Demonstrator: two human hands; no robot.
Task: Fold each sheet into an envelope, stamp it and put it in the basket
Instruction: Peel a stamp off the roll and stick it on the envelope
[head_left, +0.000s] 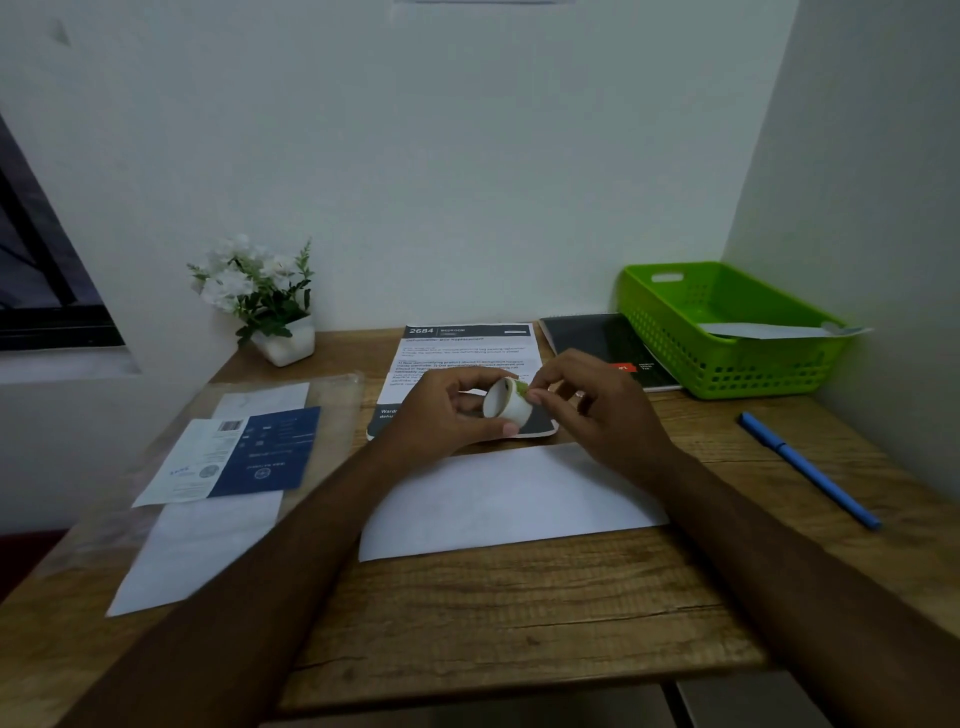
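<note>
A folded white sheet (511, 499) lies flat on the wooden desk (519, 623) in front of me. Above it my left hand (447, 410) grips a small white roll of stickers (506, 406). My right hand (592, 410) pinches the green sticker at the roll's edge with thumb and forefinger. The green plastic basket (727, 358) stands at the back right, and one white folded envelope (779, 329) lies across its rim.
A printed instruction card (462, 353) lies behind my hands, with a black notebook (608, 343) beside it. A blue pen (808, 470) rests on the right. A clear sleeve with white sheets and a blue leaflet (228, 457) lies left. A white flower pot (265, 301) stands at the back.
</note>
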